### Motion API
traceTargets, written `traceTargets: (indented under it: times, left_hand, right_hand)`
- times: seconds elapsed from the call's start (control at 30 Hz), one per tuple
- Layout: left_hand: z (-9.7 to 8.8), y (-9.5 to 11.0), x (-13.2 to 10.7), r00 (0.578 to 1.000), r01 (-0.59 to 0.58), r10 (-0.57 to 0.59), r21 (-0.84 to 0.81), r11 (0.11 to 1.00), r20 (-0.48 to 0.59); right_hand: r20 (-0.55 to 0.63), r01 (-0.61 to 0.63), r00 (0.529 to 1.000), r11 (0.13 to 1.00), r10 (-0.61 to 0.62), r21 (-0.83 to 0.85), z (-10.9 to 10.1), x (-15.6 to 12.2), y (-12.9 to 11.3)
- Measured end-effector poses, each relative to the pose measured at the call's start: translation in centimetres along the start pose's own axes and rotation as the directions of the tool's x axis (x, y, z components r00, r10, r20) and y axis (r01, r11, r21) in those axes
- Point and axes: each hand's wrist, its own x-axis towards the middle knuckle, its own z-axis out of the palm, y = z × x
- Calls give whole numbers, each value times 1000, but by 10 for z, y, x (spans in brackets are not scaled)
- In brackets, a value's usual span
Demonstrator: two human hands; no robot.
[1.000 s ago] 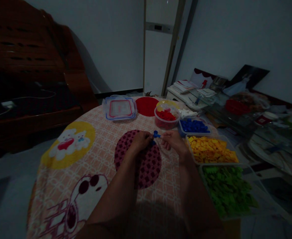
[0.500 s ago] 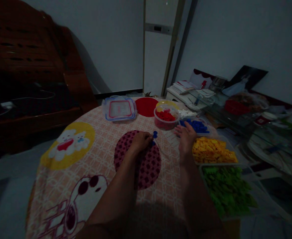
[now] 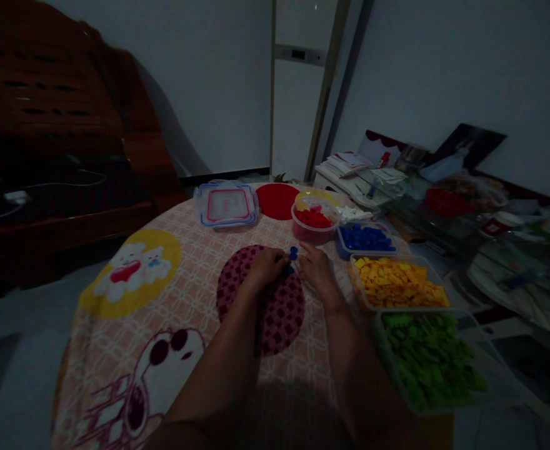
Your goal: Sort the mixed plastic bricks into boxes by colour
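Note:
Several small blue plastic building pieces (image 3: 294, 252) stand joined between my two hands, over the right edge of the dark red circle on the tablecloth. My left hand (image 3: 270, 265) is closed, its fingertips gripping the pieces from the left. From the right, my right hand (image 3: 317, 267) has its lower fingertips pressed to them, with the index finger raised beside their top. The fingers hide part of the blue pieces. Beyond my right hand sits an open tub of blue pieces (image 3: 366, 238).
A round tub of red pieces (image 3: 315, 236) stands behind my hands. To the right are containers of yellow pieces (image 3: 397, 281) and green pieces (image 3: 429, 359). White pieces (image 3: 354, 214) lie at the back. Stacked clear lids (image 3: 228, 206) rest at the far left. A cluttered glass table (image 3: 467, 219) adjoins on the right.
My right hand has moved left from beside the blue tub to the blue pieces, and its spread fingers have closed in. My left hand has stayed at the pieces.

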Motion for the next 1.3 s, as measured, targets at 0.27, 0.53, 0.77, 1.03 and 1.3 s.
traceTargets:
  times: [0.27,0.53,0.77,1.03,1.3]
  left_hand:
    - [0,2,-1,1000,-2,2,12,1000,8]
    - [1,0,-1,1000,-12,12,2,1000,0]
    - [1,2,-1,1000,4,-4,6,1000,-1]
    - [1,0,-1,1000,5,-5,-13,1000,3]
    - [2,-1,-1,1000,-4,4,-1,1000,-3]
  right_hand:
    - [118,96,992,919,-55,-382,-5,-1,-3]
    - [260,180,965,828,-43,-531,-4,-3,-11]
    - [141,85,990,913,-30,-398,-7,-3,-8]
    - [-337,-85,908,896,250,435,-26,15,10]
    - [-599,53,755,886,267,461,-44,23,23]
